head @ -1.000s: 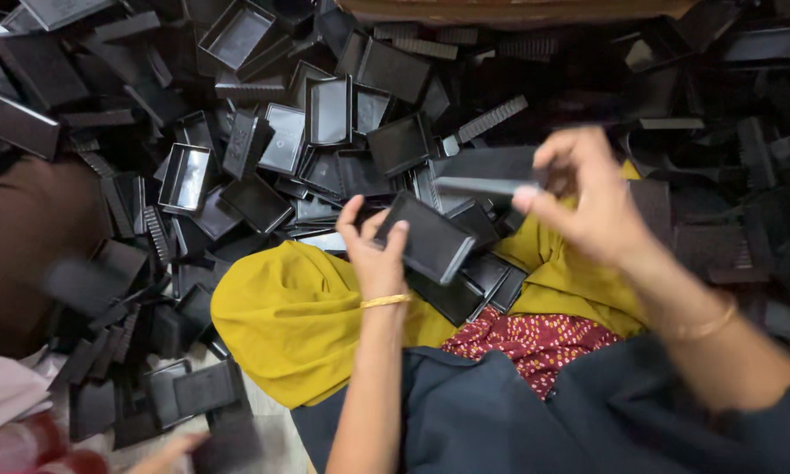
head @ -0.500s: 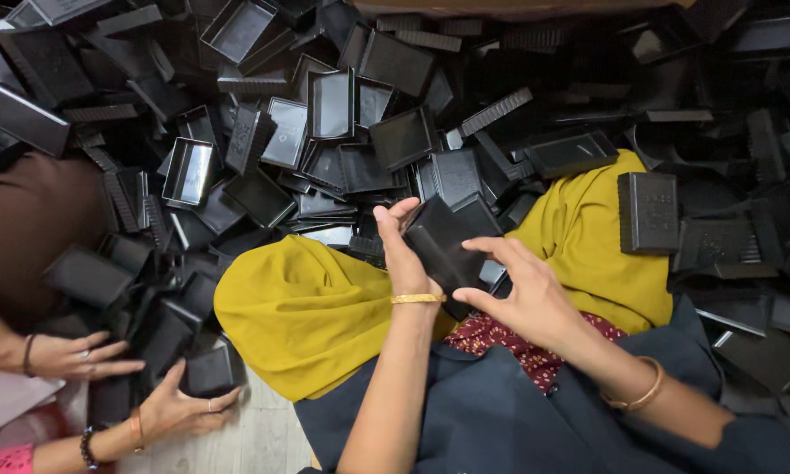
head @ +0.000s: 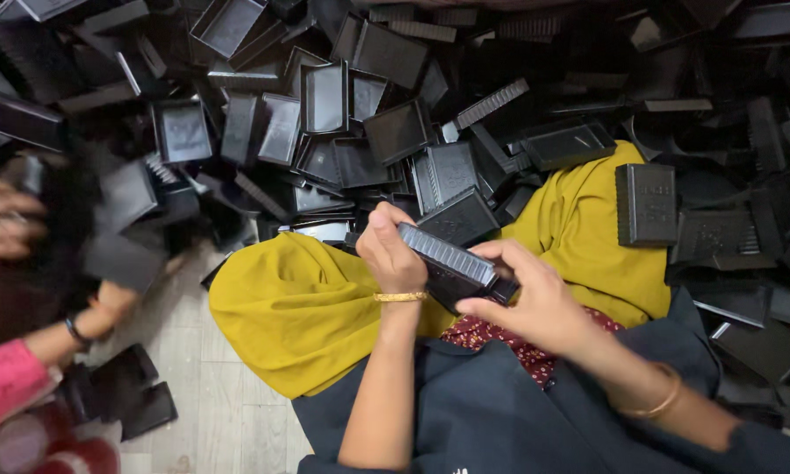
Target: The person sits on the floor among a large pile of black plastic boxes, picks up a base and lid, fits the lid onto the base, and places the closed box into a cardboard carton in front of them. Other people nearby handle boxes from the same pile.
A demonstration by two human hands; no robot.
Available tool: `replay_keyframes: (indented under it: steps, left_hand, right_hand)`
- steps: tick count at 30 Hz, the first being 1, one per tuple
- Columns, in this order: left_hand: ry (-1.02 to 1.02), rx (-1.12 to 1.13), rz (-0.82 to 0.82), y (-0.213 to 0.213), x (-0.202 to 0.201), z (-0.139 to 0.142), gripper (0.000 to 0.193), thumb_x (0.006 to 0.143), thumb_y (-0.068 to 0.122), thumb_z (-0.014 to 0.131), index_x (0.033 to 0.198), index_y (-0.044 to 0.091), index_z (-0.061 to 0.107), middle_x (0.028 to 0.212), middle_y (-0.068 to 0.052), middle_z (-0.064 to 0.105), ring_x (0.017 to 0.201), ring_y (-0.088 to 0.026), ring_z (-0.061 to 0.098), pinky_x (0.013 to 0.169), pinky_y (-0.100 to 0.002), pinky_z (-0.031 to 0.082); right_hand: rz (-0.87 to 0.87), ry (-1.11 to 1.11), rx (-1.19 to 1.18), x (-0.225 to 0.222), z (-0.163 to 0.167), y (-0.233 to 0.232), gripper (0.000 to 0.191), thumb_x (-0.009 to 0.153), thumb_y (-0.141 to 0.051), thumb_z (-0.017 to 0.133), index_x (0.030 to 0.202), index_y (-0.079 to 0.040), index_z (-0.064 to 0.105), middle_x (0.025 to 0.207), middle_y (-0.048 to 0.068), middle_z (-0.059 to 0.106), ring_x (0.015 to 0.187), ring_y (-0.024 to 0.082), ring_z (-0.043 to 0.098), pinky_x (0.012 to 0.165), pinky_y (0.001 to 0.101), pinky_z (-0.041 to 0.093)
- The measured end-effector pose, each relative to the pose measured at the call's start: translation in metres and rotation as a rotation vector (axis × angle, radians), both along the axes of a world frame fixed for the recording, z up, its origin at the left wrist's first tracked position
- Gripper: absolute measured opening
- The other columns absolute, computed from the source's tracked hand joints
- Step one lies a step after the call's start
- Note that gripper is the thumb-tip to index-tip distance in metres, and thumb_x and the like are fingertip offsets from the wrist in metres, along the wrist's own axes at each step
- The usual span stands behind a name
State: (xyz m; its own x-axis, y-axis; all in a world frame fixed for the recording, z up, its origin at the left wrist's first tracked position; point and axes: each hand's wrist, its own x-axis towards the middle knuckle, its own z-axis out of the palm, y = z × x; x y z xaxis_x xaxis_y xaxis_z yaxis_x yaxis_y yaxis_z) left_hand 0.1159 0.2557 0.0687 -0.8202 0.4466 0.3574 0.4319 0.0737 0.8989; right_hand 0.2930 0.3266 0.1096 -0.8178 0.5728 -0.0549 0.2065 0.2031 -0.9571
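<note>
I hold a black rectangular plastic case (head: pixel 452 263) with a ribbed edge over my lap. My left hand (head: pixel 389 253), with a gold bangle at the wrist, grips its left end. My right hand (head: pixel 535 294) holds its right end, fingers curled over the top. Yellow cloth (head: pixel 298 303) covers my knees under the case. A single black case (head: pixel 646 204) lies flat on the yellow cloth to the right.
A big heap of black plastic trays and lids (head: pixel 325 105) fills the floor ahead and to the right. At the left, another person's hands (head: pixel 9 219) in a pink sleeve handle black pieces. Pale wood floor (head: pixel 202 386) shows at lower left.
One second ago my right hand was up high with a black piece. It came down, and now both hands grip one case, turned more edge-on. The neighbour's hands moved up, blurred.
</note>
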Motion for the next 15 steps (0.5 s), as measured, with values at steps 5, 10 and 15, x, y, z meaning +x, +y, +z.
replay_keyframes:
  steps: [5,10,15]
  left_hand:
    - [-0.178,0.041,0.035,-0.001,0.004,-0.015,0.07,0.114,0.046,0.02,0.07,0.003,0.051,0.061,-0.009,0.051,0.058,-0.023,0.052,0.061,-0.038,0.04]
    - [-0.515,0.199,-0.163,0.012,-0.001,-0.031,0.044,0.112,0.038,0.039,0.102,0.001,0.061,0.091,-0.007,0.063,0.083,-0.017,0.058,0.079,-0.033,0.046]
    - [0.224,-0.404,-0.473,0.029,0.004,-0.035,0.047,0.078,0.014,0.079,0.123,0.007,0.064,0.11,-0.017,0.066,0.103,-0.037,0.062,0.091,-0.043,0.049]
  right_hand:
    - [-0.09,-0.051,0.353,-0.012,0.012,-0.009,0.035,0.079,-0.019,0.085,0.102,0.0,0.067,0.089,0.01,0.067,0.076,0.023,0.069,0.069,0.0321,0.054]
    - [-0.039,0.15,-0.065,-0.04,0.075,0.081,0.031,0.084,-0.011,0.081,0.107,-0.001,0.062,0.094,0.004,0.071,0.086,0.013,0.073,0.075,0.0289,0.062]
    - [-0.228,0.424,0.044,-0.023,0.098,0.166,0.018,0.105,-0.012,0.063,0.117,0.001,0.069,0.11,0.007,0.07,0.102,0.017,0.072,0.094,0.0305,0.059]
